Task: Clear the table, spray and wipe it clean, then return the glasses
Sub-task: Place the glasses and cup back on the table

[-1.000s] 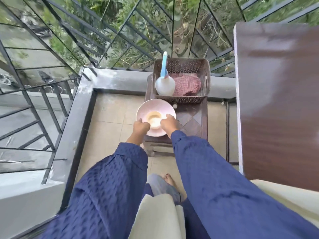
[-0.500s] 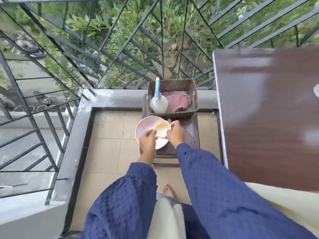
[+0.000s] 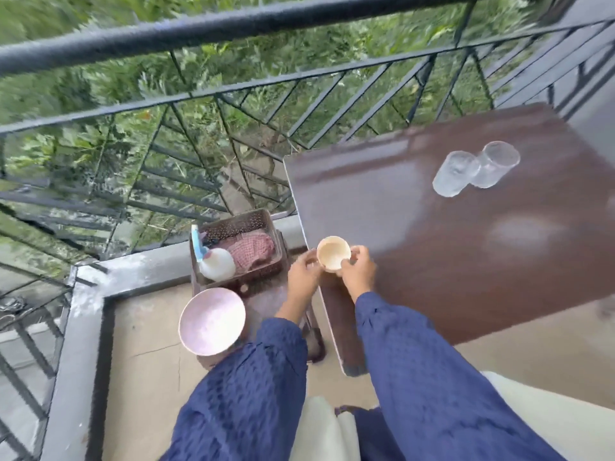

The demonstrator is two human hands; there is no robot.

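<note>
Gripping a cream bowl [image 3: 333, 252] from both sides, left hand [image 3: 304, 272] and right hand [image 3: 357, 272] curled round it, above the brown table's [image 3: 416, 244] left edge. Toward its far right corner, two clear glasses [image 3: 456, 173] side by side. In a basket [image 3: 233, 219] alongside, spray bottle [image 3: 216, 262] and cloth [image 3: 251, 251].

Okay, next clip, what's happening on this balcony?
A person holds a small cream bowl between the left hand and right hand at the edge of the brown table. A pink plate sits on the low stool beside it, near a basket holding a spray bottle and checked cloth. Two clear glasses are on the table, so clearing isn't finished.
</note>
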